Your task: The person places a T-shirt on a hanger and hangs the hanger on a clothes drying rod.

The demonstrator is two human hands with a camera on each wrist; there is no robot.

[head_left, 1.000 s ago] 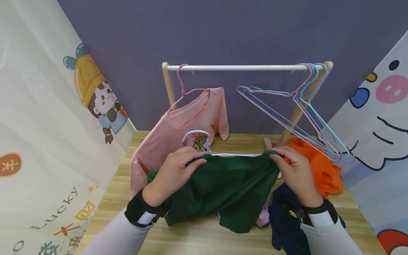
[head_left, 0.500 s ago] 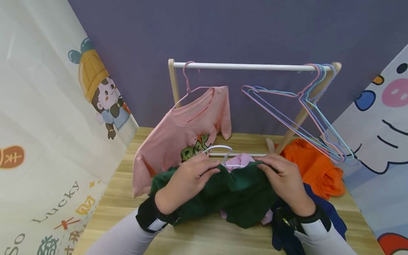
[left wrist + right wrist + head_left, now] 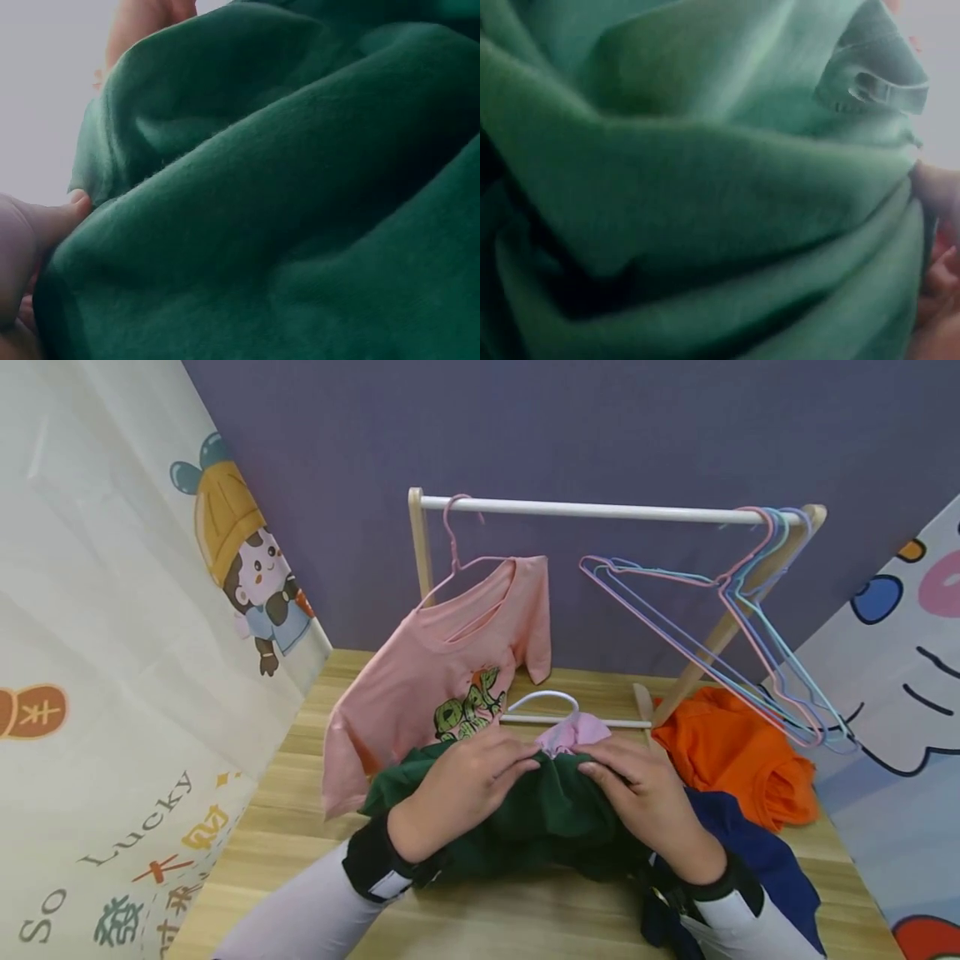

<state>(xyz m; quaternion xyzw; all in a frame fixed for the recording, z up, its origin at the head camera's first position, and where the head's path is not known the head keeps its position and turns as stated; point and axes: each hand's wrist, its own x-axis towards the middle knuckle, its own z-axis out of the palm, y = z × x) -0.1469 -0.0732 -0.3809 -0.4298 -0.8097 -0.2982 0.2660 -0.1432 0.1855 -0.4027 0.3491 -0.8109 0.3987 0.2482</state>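
Note:
In the head view, my left hand (image 3: 472, 781) and right hand (image 3: 652, 797) pinch the upper edge of a dark green garment (image 3: 555, 810), one on each side of a white hanger's hook (image 3: 547, 695). The hook rises above the cloth; the hanger's lower part is hidden. Lilac fabric (image 3: 592, 728) shows behind the edge, between the hands. In the left wrist view, a thumb (image 3: 64, 217) presses the green cloth in folds. The right wrist view shows more folds and a small tab with a slit (image 3: 870, 86).
Behind stands a small rack with a white rail (image 3: 585, 510). A pink shirt (image 3: 450, 668) hangs at its left, several bare hangers (image 3: 727, 585) at its right. Orange clothing (image 3: 738, 760) and navy clothing (image 3: 757, 860) lie on the wooden table (image 3: 277, 860) at the right.
Both hands have drawn closer together, bunching the green garment towards the hanger's hook. More lilac fabric shows below the hook. The head view has shifted slightly.

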